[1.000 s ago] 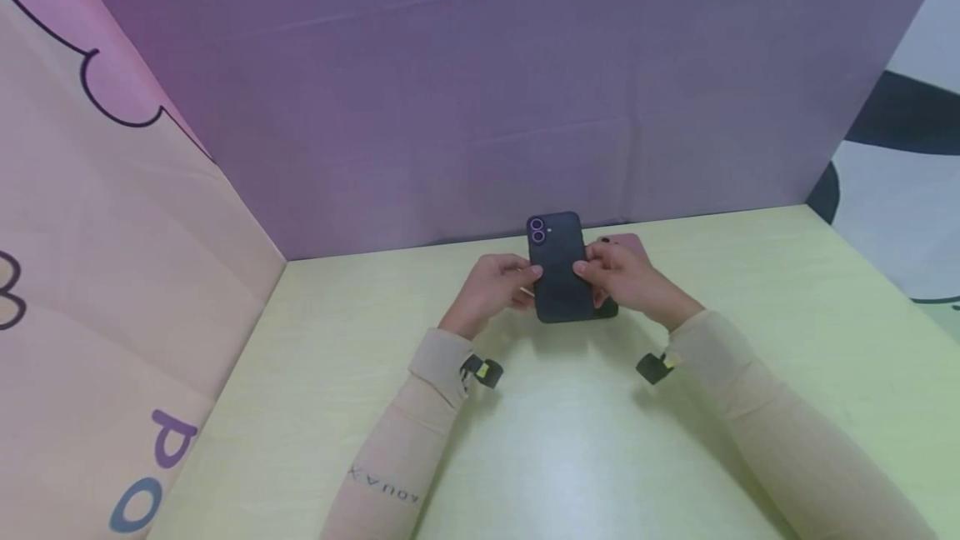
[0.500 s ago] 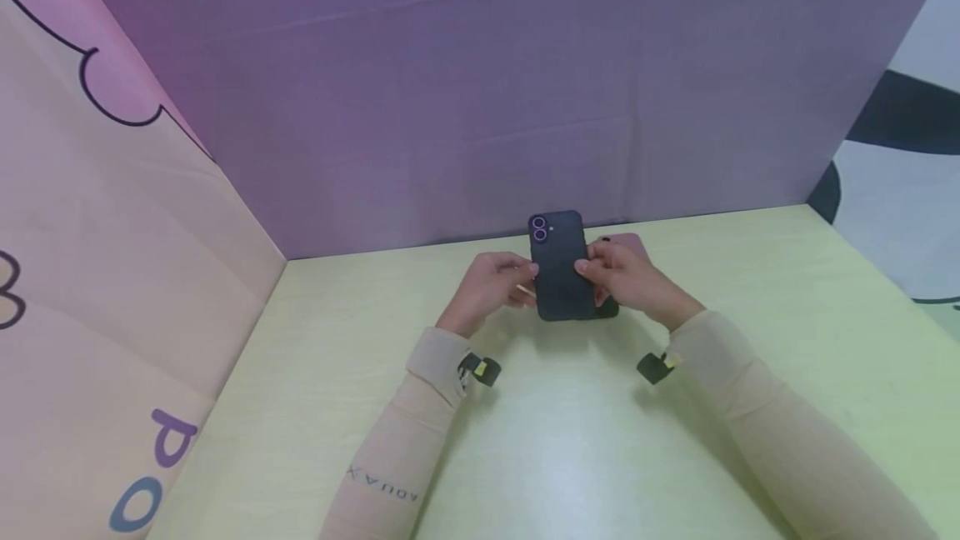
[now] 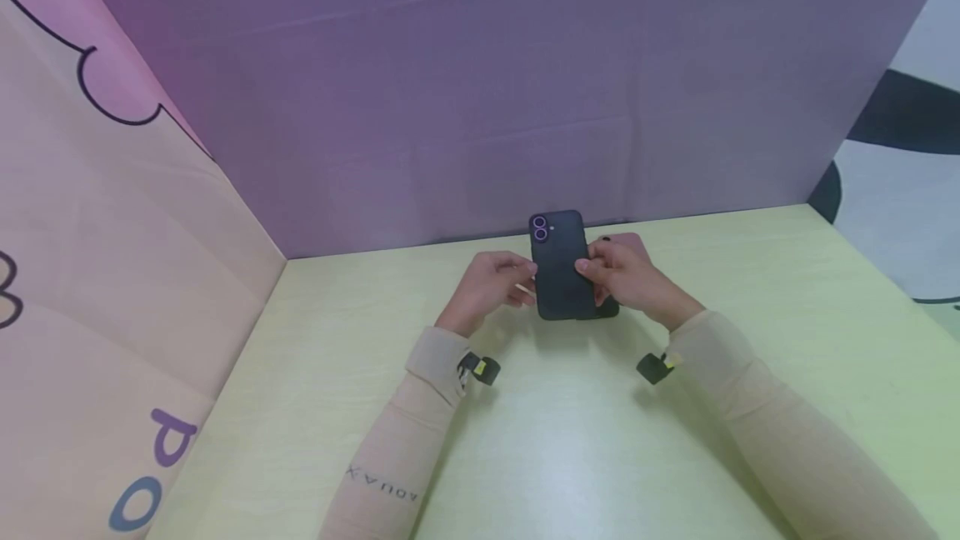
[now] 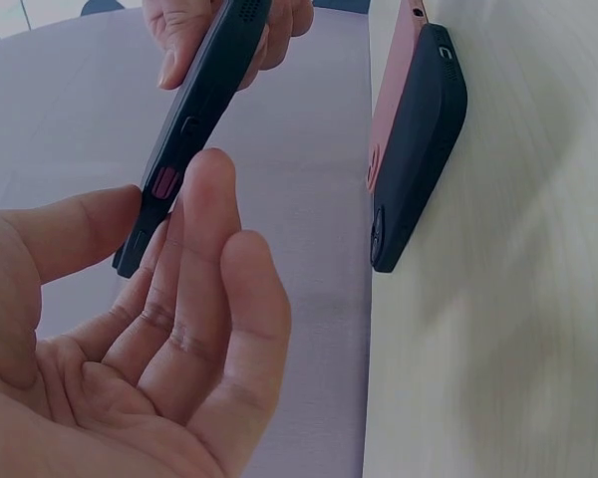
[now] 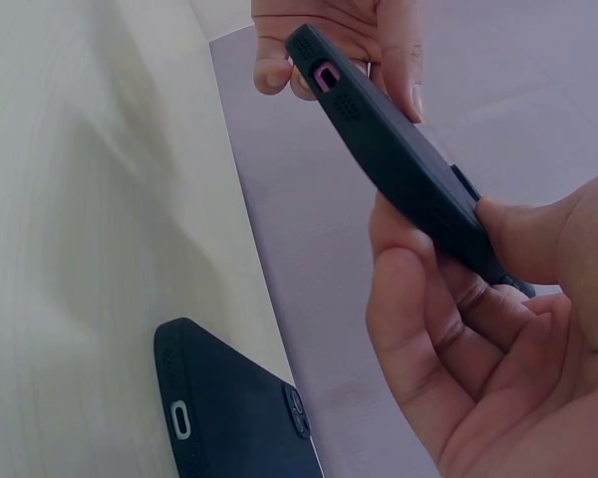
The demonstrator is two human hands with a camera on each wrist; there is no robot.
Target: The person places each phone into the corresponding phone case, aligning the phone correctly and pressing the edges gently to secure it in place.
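A dark cased phone (image 3: 558, 265) is held up off the table between both hands, back and camera lenses facing me. My right hand (image 3: 626, 277) grips its right edge, thumb on one face and fingers on the other (image 5: 448, 289). My left hand (image 3: 491, 283) pinches the left edge lightly between thumb and fingertips (image 4: 207, 174). The phone's side buttons (image 4: 164, 182) and port end (image 5: 324, 75) show in the wrist views.
A second phone, pink in a dark case (image 4: 419, 149), lies flat on the pale yellow table (image 3: 570, 440) just behind my right hand, also seen in the head view (image 3: 628, 243) and the right wrist view (image 5: 229, 408). A purple wall (image 3: 480, 90) closes the back and a printed panel (image 3: 90, 257) the left.
Almost nothing: the held phone has risen a touch and my left hand has shifted slightly along its edge.
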